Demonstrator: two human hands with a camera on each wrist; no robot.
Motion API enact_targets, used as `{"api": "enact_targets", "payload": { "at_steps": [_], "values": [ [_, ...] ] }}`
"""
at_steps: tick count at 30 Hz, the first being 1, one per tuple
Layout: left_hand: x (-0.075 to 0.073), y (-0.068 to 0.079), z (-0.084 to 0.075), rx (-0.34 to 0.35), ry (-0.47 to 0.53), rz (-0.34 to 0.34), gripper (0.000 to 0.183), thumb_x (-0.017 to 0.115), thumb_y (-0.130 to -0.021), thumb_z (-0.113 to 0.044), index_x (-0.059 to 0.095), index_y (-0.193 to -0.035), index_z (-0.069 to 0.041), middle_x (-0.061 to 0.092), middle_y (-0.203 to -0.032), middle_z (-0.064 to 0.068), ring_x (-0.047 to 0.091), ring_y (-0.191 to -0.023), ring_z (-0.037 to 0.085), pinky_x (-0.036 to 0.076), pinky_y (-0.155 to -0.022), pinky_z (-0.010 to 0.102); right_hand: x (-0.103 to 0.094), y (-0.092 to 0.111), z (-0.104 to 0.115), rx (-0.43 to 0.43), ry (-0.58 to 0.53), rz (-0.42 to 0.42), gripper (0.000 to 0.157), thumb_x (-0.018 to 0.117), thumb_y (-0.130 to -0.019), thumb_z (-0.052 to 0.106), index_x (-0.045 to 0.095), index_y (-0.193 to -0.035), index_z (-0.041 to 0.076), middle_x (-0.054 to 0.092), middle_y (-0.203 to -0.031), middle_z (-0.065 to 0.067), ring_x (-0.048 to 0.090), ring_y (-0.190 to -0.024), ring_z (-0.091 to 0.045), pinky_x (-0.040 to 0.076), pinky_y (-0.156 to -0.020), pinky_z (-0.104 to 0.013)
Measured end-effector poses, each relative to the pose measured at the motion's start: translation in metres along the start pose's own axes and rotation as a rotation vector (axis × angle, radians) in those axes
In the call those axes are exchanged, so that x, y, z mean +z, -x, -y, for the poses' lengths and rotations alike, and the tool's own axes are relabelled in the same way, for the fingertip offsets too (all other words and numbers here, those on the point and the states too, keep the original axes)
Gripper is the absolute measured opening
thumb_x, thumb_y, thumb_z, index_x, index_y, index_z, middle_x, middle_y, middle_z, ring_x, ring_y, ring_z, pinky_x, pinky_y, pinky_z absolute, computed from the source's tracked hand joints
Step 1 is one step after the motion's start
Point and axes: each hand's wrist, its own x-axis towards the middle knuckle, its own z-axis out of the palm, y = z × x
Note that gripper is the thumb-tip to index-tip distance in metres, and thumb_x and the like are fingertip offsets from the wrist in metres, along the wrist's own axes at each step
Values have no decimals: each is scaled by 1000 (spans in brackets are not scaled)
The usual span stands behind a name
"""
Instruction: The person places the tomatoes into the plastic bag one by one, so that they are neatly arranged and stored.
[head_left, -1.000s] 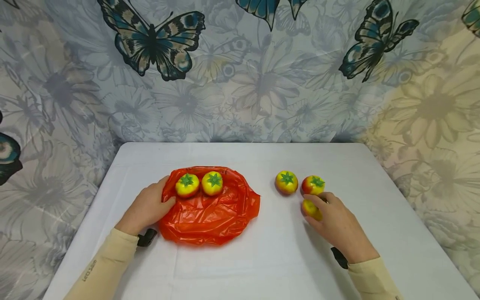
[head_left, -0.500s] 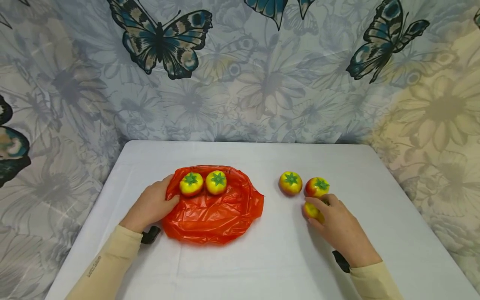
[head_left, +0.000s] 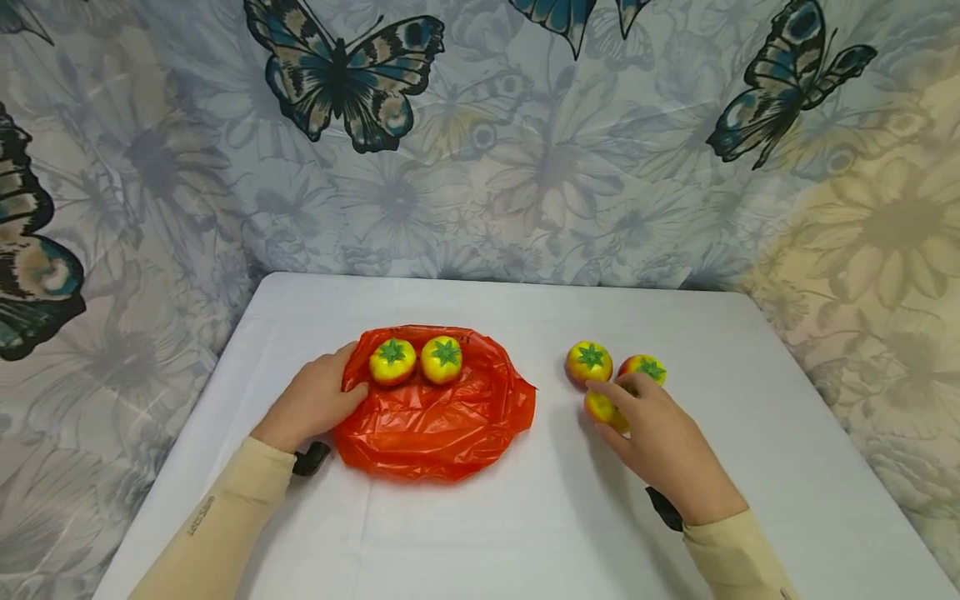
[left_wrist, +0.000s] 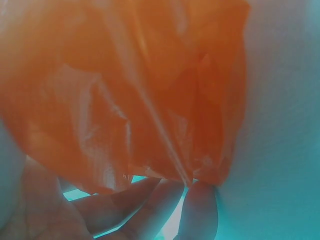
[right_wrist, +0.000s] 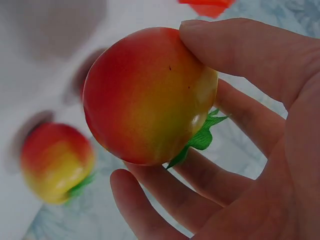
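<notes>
My left hand (head_left: 315, 400) grips the left edge of a red plastic bag (head_left: 435, 433) lying on the table. In the left wrist view its fingers meet the lower edge of the thin bag (left_wrist: 125, 90). Two yellow-and-red tomatoes with green star-shaped tops, one on the left (head_left: 392, 362) and one on the right (head_left: 442, 360), sit on the bag's far part. To the right of the bag, my right hand (head_left: 667, 442) holds a similar tomato (right_wrist: 145, 100) between thumb and fingers. Two more tomatoes, one (head_left: 588, 364) and another (head_left: 643, 367) partly behind the right hand, stand just beyond it.
A white-covered table (head_left: 480, 533) carries everything. Behind it hangs a backdrop (head_left: 555, 183) printed with flowers and butterflies. White surface lies between the bag and the tomatoes on the right.
My right hand has moved left with its tomato, nearer the bag. The left hand keeps its hold on the bag's edge. The head view has shifted slightly.
</notes>
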Motion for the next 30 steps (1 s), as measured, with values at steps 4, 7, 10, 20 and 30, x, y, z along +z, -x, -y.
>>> {"api": "enact_targets", "payload": {
  "at_steps": [4, 7, 10, 20, 30],
  "values": [
    [-1, -1, 1, -19, -6, 7, 71, 60, -103, -26, 38, -165, -1, 66, -144, 28, 65, -125, 46, 55, -108, 66, -2, -15, 15, -52, 9, -18, 52, 89, -90, 22, 73, -139, 20, 64, -121, -17, 66, -105, -33, 65, -81, -52],
    [-1, -1, 2, -23, -10, 3, 70, 61, -103, -26, 39, -164, 0, 67, -141, 28, 67, -120, 44, 56, -106, 65, 0, -27, 28, -97, 6, -34, 52, 89, -90, 23, 73, -138, 20, 66, -123, -17, 67, -108, -33, 66, -81, -51],
    [-2, -1, 4, -19, -18, -3, 70, 62, -102, -25, 40, -164, 1, 68, -138, 28, 68, -116, 43, 58, -104, 64, 1, -39, 43, -128, -9, -38, 52, 89, -90, 23, 72, -139, 22, 66, -126, -16, 68, -108, -32, 66, -79, -47],
    [-2, 0, 8, -29, 0, 6, 72, 61, -102, -26, 38, -165, 0, 67, -141, 27, 67, -117, 42, 57, -104, 63, 6, -69, 95, -193, -66, 20, 54, 87, -92, 26, 70, -143, 25, 64, -127, -11, 67, -104, -27, 65, -82, -42],
    [-4, -1, 9, -14, 8, -2, 73, 61, -102, -25, 37, -166, 0, 66, -141, 28, 67, -118, 42, 57, -104, 60, 23, -91, 148, -263, -134, 87, 53, 85, -94, 26, 69, -145, 29, 63, -131, -7, 66, -109, -24, 64, -92, -42]
  ]
}}
